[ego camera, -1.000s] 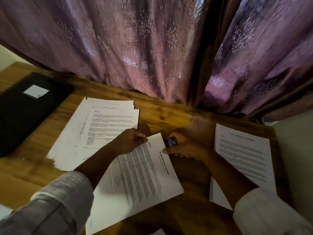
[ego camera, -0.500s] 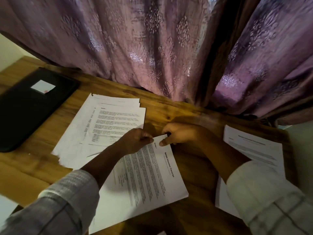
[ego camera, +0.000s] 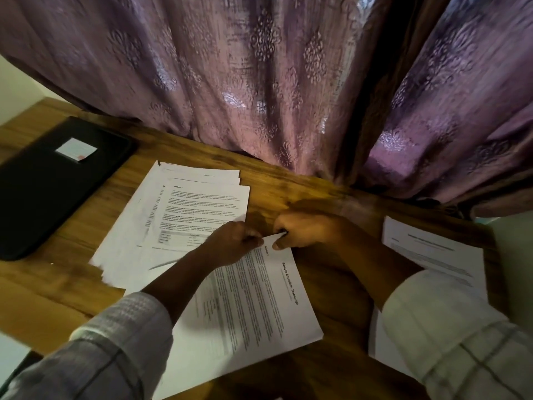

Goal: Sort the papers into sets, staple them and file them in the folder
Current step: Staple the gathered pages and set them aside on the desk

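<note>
1. Head view: the transcript set [ego camera: 253, 307] lies flat on the bench [ego camera: 331, 284], right of the black folder [ego camera: 43, 192] and nearer the person.
2. Its titled top edge points away from the folder. Its long axis runs crosswise, slanting towards the left sleeve.
3. The left hand [ego camera: 230, 243] pinches the set's far corner. The right hand [ego camera: 305, 229] has its grip curled shut over that same corner, and I cannot tell whether it hides a stapler.
4. The sheets are probably light, limp and prone to sliding apart, so they are best pinched at that corner with the edges squared.
5. A loose pile [ego camera: 178, 215] lies between the folder and the set.
</note>
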